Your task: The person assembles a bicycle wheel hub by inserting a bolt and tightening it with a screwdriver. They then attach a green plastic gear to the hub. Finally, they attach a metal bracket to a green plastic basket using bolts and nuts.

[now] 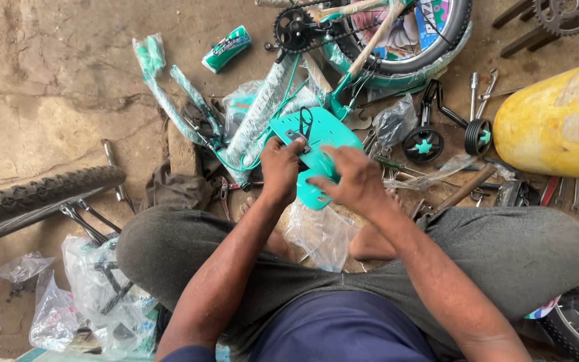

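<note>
Down on the dusty floor, between the seated person's spread knees, a teal plastic panel (316,151) is held up just above a crumpled clear bag (319,231). From where I stand the left hand (281,169) has its fingers curled over the panel's left edge, thumb pressed near a small black metal bracket (303,127) that sits on the panel's upper face. The right hand (351,179) is clenched around the panel's lower right part, fingers wrapped under it, so both hands are grasping the same piece. Just beyond the panel, farther from the person, lies a small teal bicycle frame (263,114) still sheathed in clear wrapping, with its chainwheel (294,28) and a rear wheel (410,40) at the far side. To the right of the hands stand two small black training wheels (423,144) with teal hubs, and near them several wrenches and other hand tools (480,94) lie scattered on the ground. A big yellow drum (557,121) rests on its side at the far right. At the left, well apart from the hands, a knobby black tyre (35,194) lies across the floor, with more clear plastic bags (82,295) of parts near the person's left knee.
</note>
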